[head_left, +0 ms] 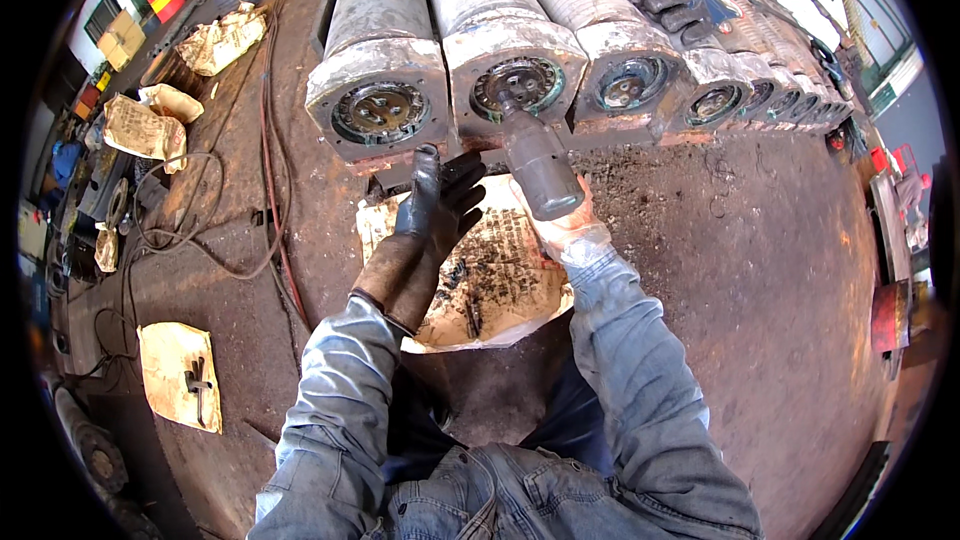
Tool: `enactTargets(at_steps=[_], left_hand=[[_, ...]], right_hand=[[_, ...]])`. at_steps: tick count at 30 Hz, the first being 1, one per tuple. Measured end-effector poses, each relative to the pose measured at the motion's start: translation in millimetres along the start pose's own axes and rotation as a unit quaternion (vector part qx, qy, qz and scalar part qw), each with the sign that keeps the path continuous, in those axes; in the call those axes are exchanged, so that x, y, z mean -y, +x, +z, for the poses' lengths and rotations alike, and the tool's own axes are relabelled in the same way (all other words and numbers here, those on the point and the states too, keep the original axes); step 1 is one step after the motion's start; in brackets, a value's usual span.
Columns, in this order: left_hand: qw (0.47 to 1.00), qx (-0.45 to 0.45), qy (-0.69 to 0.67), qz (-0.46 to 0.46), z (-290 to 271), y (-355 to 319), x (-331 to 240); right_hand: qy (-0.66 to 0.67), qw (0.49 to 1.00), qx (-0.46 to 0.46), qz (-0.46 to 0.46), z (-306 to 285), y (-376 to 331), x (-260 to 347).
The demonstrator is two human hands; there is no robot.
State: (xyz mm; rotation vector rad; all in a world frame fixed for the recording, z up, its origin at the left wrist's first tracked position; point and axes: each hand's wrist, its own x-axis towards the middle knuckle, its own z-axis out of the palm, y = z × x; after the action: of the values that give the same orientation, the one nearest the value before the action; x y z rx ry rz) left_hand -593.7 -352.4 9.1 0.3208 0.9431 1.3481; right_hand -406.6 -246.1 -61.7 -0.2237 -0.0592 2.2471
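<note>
My right hand (574, 222), bare, is closed around the lower part of a dark brown bottle (541, 162). The bottle is tilted, its narrow neck pointing at the round, greasy end fitting (518, 87) of the second big metal cylinder (490, 2). I cannot see whether the neck touches the fitting. My left hand (432, 215), in a dirty black glove, is raised beside the bottle with fingers apart and nothing in it. Below both hands lies a stained paper sack (510, 315) with small dark parts (465, 300) scattered on it.
More cylinders (375, 10) lie side by side ahead, with a black glove (665, 2) on top. Hoses (268, 155) run across the rusty floor at left. Hex keys (199, 385) lie on a paper sheet (165, 365). Crumpled paper sacks (145, 130) sit farther left.
</note>
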Motion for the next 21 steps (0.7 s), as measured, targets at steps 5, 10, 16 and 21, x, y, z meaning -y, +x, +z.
enactTargets(at_steps=[5, 10, 16, 21], left_hand=[[0.999, 0.028, -0.043, -0.011, 6.3, -8.4, -3.4], [0.999, -0.006, -0.052, -0.009, 1.1, -7.7, 0.2], [0.968, -0.017, 0.198, 0.152, -1.8, -5.5, 5.9], [0.987, 0.026, 0.062, 0.145, -45.5, 31.7, 15.0]], right_hand=[[-0.049, 0.994, 0.087, -0.044, 9.2, -6.6, -27.3], [0.064, 0.997, 0.035, 0.033, 27.4, -16.1, -21.6], [-0.567, 0.798, -0.051, -0.2, 34.0, -29.2, -15.1], [-0.729, 0.658, -0.009, -0.187, 58.2, -51.1, -21.7]])
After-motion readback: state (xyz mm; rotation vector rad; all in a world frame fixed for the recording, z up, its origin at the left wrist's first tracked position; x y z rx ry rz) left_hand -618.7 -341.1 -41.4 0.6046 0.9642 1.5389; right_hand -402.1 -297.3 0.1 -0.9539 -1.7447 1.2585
